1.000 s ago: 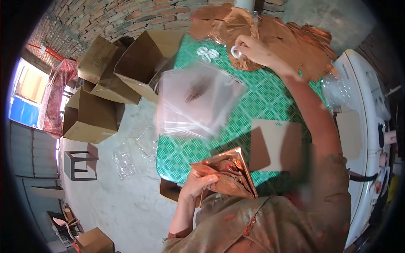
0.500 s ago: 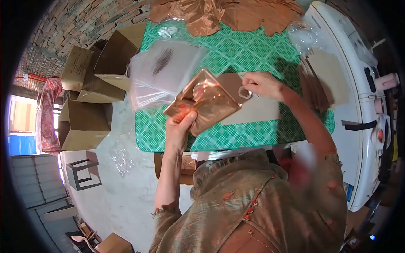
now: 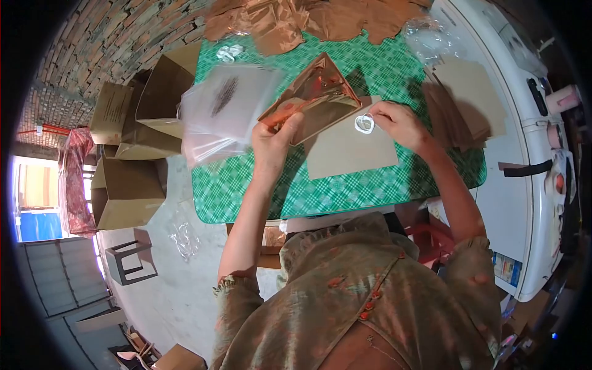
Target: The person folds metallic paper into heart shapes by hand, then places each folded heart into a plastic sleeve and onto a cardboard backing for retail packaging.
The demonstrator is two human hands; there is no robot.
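Observation:
My left hand [image 3: 274,140] grips the lower left edge of a shiny copper-coloured film packet [image 3: 324,92], thumb on top, and holds it tilted above the table. In my right hand [image 3: 404,126], thumb and fingertips pinch a small coil of white cord [image 3: 364,131], just right of the packet. Beneath both lies a flat beige cardboard sheet [image 3: 351,161] on the green checked tablecloth [image 3: 246,194]. A fanned stack of clear plastic bags [image 3: 256,83] with a dark printed patch is left of the packet.
Copper-coloured film sheets [image 3: 333,18] cover the table's far edge. Another white bundle [image 3: 229,53] sits at the far left. Cardboard sheets [image 3: 472,92] and crumpled clear plastic [image 3: 435,40] are at the right, beside a white appliance [image 3: 509,209]. Open cardboard boxes [image 3: 132,191] stand left.
The packet has tilted and moved up and right in view, showing its edge. My right hand has shifted slightly right, and the white coil now hangs lower from its fingertips.

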